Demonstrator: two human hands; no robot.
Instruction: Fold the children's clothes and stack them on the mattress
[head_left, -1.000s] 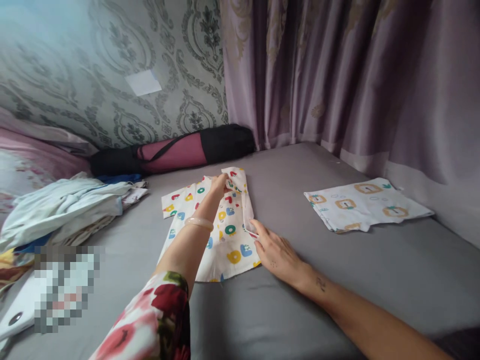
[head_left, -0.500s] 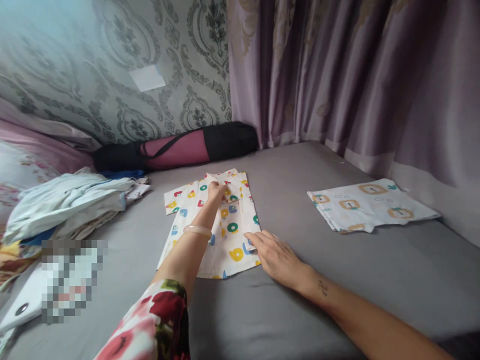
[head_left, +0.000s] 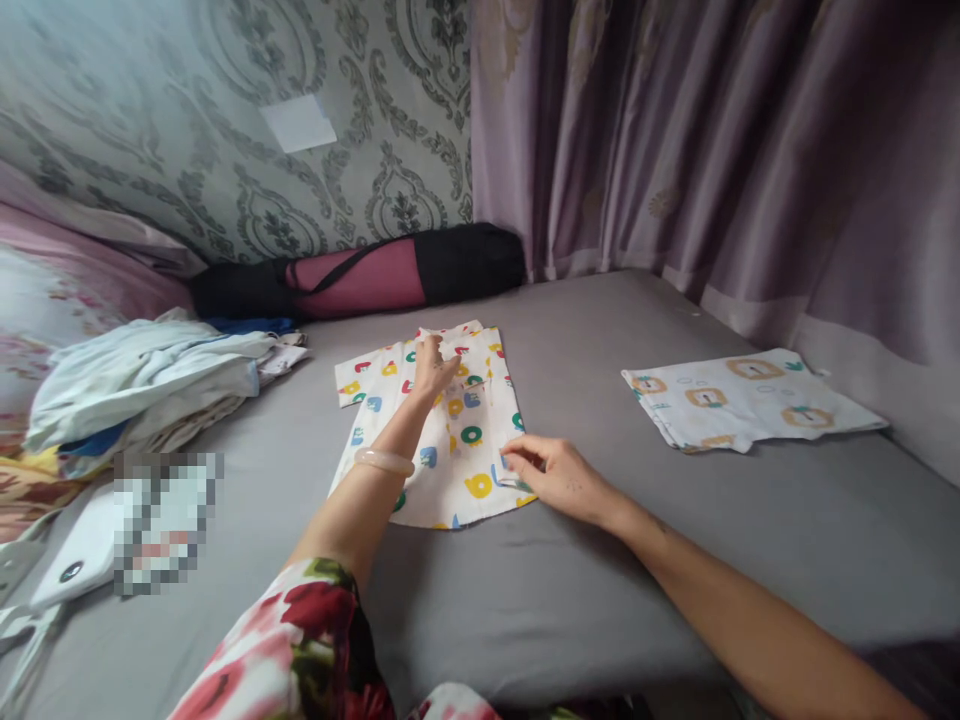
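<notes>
A small white shirt (head_left: 450,440) printed with coloured letters lies flat on the grey bed sheet (head_left: 585,600), one side folded in over its middle. My left hand (head_left: 433,368) reaches out to the collar end, fingers bent and pressing on the cloth. My right hand (head_left: 551,472) rests at the lower right edge of the shirt, its fingertips pinching the fabric there. A pale bangle (head_left: 384,460) sits on my left wrist.
A folded white cloth with orange prints (head_left: 750,400) lies to the right. A heap of pale clothes (head_left: 142,385) lies at the left, a rolled pink and black mat bag (head_left: 360,275) by the wall. Purple curtains (head_left: 712,150) hang behind.
The right side of the shirt has been laid over its middle and flattened. My right hand moved from lying flat to pinching the lower edge. My left hand stayed near the collar.
</notes>
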